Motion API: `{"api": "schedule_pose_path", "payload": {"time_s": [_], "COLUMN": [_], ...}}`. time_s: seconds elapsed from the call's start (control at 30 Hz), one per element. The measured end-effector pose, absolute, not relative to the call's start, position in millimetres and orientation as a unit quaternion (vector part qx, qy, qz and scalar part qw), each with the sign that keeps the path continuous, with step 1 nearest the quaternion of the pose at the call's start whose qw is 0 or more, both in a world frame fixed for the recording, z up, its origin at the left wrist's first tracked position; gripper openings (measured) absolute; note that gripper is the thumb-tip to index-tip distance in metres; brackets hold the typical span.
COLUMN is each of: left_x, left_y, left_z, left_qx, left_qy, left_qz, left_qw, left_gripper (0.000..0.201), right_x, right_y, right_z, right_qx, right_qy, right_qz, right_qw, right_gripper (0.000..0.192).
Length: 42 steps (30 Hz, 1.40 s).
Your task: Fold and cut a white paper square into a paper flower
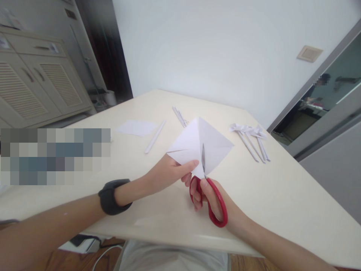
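My left hand [169, 172] pinches the lower left edge of a folded white paper [200, 145], held up above the cream table [282, 195]. A dark band sits on that wrist. My right hand [214, 199] grips red-handled scissors [210, 195], fingers through the loops. The blades point up and away from me, and they cut into the bottom of the folded paper near its middle fold.
Rolled white paper sticks lie on the table: one [155, 136] left of centre, a pair [179, 116] farther back, and several with paper flower tops [251, 141] at right. A flat paper sheet [137, 128] lies at left. A cabinet [34, 82] stands beyond the table.
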<state>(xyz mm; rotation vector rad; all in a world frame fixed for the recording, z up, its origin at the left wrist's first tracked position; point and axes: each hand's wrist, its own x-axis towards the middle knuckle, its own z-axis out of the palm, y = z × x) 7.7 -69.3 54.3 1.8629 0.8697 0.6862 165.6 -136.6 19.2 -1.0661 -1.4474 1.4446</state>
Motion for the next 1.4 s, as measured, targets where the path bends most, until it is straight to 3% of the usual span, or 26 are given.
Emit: {"api": "schedule_pose_path", "payload": {"time_s": [0.73,1.07,1.4], "left_x": [7.9,10.1,10.2], "left_y": [-70.3,-71.2,-73.6], "left_z": [50.9,59.6,59.1], "left_qx": [0.754,0.725,0.728], "left_qy": [0.375,0.337,0.366], "left_qz": [0.270,0.333,0.330], "left_qw": [0.466,0.500,0.477], "left_gripper": [0.043,0.038,0.039], "right_x": [162.1,165.0,162.6], "right_y": [-136.2,-139.0,-138.5], "right_z": [20.6,23.9,23.1], "right_qx": [-0.424,-0.438,-0.400], "right_qy": [-0.557,-0.577,-0.574], "right_qz": [0.573,0.564,0.572], "right_qw": [0.427,0.396,0.428], "right_gripper": [0.048,0.042,0.042]}}
